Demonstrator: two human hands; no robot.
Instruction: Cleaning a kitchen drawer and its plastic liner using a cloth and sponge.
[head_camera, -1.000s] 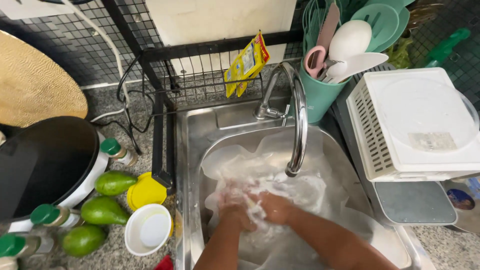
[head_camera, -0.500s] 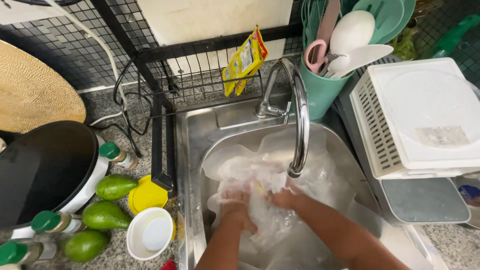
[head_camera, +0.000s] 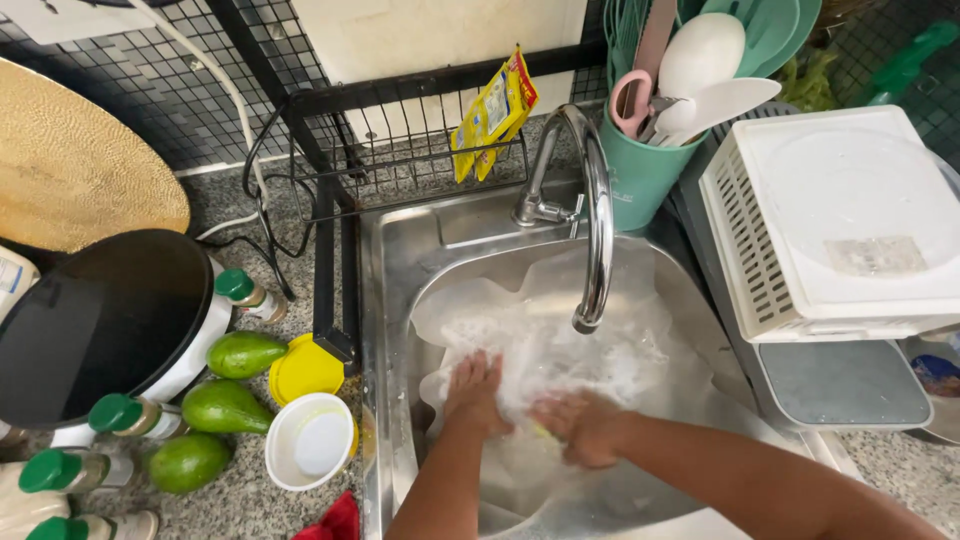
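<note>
A speckled grey granite counter (head_camera: 250, 500) surrounds a stainless steel sink (head_camera: 400, 260) set near its back edge. Behind it rises a wall of small dark mosaic tiles (head_camera: 130, 80), with a pale panel (head_camera: 440, 30) above the sink. A black wire rack (head_camera: 400, 150) stands along the counter's back edge, and a curved chrome tap (head_camera: 597, 200) arches over the basin. Light is bright and even, glinting off the steel and the tiles.
</note>
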